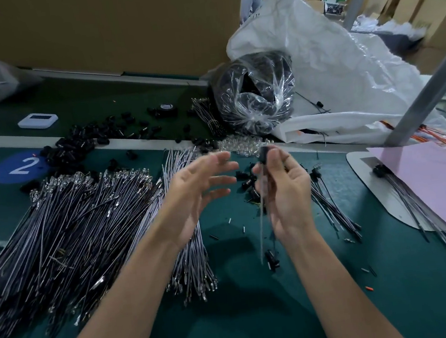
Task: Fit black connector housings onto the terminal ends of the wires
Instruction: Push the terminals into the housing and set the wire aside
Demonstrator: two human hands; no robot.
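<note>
Right hand (284,187): wire (261,219) and housing (265,152) pinched together | left hand (199,188): spread, nothing held | judged: wire best steadied low, housing pushed straight on till seated.

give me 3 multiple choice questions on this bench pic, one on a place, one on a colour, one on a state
1. Where does the blue disc marked 2 lie?
A. at the left of the green table
B. on a yellow tray
C. inside a red box

2. What colour is the sheet at the right?
A. yellow
B. pink
C. red

3. How is the left hand?
A. gripping a wire bundle
B. open, holding nothing
C. pressed flat on the table

Answers: 1 A, it sits near the table's left edge; 2 B, it is plainly pink; 3 B, its fingers are spread in the air.
</note>
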